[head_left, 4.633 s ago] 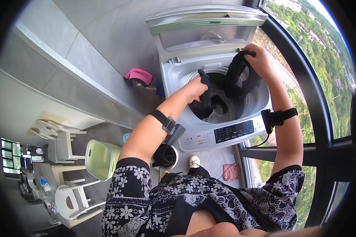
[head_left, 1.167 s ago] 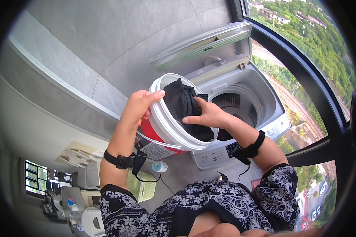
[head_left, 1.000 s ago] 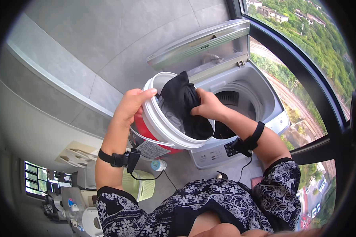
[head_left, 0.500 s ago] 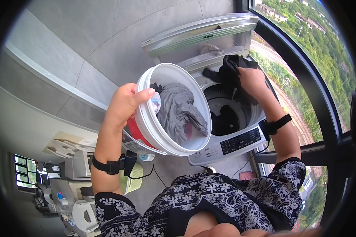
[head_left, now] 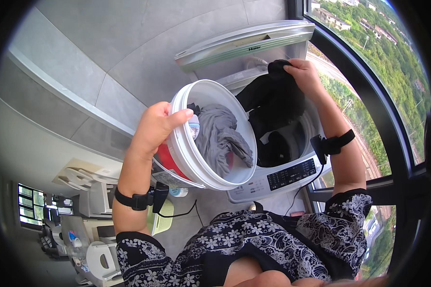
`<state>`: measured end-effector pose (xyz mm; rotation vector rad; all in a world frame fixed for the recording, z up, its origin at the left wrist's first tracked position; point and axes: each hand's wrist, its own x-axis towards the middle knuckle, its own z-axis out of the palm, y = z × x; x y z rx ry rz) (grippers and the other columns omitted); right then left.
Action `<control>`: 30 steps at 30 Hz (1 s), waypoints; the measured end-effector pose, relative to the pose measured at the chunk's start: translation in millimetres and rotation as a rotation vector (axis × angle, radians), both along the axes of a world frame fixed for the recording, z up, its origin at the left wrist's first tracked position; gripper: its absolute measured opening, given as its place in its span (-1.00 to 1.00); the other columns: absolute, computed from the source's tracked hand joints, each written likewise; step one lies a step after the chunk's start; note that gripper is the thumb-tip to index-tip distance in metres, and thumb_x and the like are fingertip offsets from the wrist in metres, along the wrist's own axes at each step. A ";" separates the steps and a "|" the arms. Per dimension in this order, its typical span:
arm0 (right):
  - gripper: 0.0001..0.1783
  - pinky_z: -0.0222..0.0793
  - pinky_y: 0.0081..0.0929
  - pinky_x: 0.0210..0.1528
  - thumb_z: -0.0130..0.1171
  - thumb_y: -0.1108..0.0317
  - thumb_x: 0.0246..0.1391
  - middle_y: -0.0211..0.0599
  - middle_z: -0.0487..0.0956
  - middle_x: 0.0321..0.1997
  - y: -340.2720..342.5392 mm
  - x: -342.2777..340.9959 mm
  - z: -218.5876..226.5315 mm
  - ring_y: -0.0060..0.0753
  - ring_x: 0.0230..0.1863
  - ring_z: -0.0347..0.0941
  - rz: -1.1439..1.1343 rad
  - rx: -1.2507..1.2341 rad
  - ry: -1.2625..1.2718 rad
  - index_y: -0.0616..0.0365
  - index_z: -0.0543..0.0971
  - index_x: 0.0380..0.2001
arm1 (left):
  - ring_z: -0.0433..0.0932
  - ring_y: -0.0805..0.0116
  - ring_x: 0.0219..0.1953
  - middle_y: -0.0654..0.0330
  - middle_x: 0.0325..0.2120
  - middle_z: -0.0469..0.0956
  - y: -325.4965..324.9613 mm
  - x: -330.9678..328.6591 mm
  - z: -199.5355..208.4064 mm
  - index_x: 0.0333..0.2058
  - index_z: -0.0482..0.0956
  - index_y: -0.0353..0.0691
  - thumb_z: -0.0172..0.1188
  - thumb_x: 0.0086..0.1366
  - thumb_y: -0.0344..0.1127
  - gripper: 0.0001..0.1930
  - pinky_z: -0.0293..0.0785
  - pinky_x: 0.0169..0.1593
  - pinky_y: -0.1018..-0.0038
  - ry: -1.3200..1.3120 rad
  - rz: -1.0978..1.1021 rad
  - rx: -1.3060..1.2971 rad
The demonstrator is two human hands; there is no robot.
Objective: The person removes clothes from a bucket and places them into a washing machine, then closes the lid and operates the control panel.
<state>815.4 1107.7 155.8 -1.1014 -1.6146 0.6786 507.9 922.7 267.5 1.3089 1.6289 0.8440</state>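
Observation:
My left hand (head_left: 164, 125) grips the rim of a white bucket (head_left: 181, 103), thumb over the edge, and the bucket is tilted toward me. Inside it lie a grey garment (head_left: 220, 136) and a small pale blue-trimmed piece of cloth (head_left: 193, 125). My right hand (head_left: 305, 76) pinches the upper end of a black garment (head_left: 275, 98), which hangs spread out over the opening of a top-loading washing machine (head_left: 254, 193). Dark cloth (head_left: 276, 149) rests down in the drum. The bucket stands against the machine's left side, held above the floor.
The machine's lid (head_left: 246, 48) is raised at the back, against a grey tiled wall (head_left: 143, 33). A large window with a dark frame (head_left: 364, 81) runs along the right. Below my left arm are a light green basket (head_left: 164, 217) and a black cord (head_left: 198, 213).
My right hand has risen and moved toward the lid, and the black garment, bunched before, now hangs stretched out over the drum. My left hand and the bucket have barely shifted.

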 end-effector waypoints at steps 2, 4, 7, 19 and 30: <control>-0.76 0.25 -0.59 -0.40 0.09 0.35 -0.12 -0.30 0.43 -0.62 0.6 -12.4 11.3 -0.56 -0.53 0.32 0.105 0.036 0.019 0.28 0.51 -0.37 | 0.46 0.50 -0.56 0.17 -0.56 0.49 -1.7 -3.4 -0.7 -0.41 0.43 -0.39 0.22 -0.02 -0.18 -0.65 0.39 -0.45 0.59 0.005 0.017 -0.005; -0.75 0.26 -0.59 -0.37 0.09 0.34 -0.12 -0.28 0.45 -0.58 8.6 -13.1 11.5 -0.57 -0.49 0.34 0.182 0.038 0.065 0.27 0.50 -0.35 | 0.47 0.50 -0.55 0.16 -0.56 0.50 -3.5 -3.6 2.1 -0.40 0.43 -0.39 0.22 -0.02 -0.18 -0.65 0.40 -0.45 0.59 0.008 0.033 -0.010; -0.73 0.32 -0.51 -0.26 0.07 0.35 -0.11 -0.12 0.52 -0.43 9.4 -3.1 9.4 -0.42 -0.36 0.45 0.138 0.088 -0.168 0.21 0.51 -0.28 | 0.47 0.50 -0.55 0.16 -0.55 0.50 -5.5 0.1 7.7 -0.39 0.44 -0.40 0.21 -0.02 -0.20 -0.66 0.40 -0.46 0.59 -0.056 -0.048 -0.033; -0.19 0.31 -0.25 -0.03 0.29 0.42 -0.51 -0.13 0.10 0.19 -133.6 -125.3 -4.0 0.04 -0.02 0.23 0.741 0.443 -0.768 -0.19 0.32 0.00 | 0.44 0.53 -0.62 0.20 -0.59 0.48 -6.2 1.6 2.3 -0.40 0.43 -0.37 0.21 -0.01 -0.19 -0.66 0.35 -0.56 0.65 -0.069 -0.013 -0.013; -0.85 0.32 -0.63 -0.31 0.00 0.62 -0.17 -0.39 0.49 -0.44 -61.9 -22.8 32.7 -0.58 -0.36 0.41 0.426 -0.026 0.586 0.26 0.43 -0.42 | 0.20 0.67 -0.77 0.38 -0.75 0.30 0.2 -19.3 -12.3 -0.56 0.32 -0.17 0.18 -0.02 -0.10 -0.71 0.05 -0.75 0.70 0.072 0.062 0.014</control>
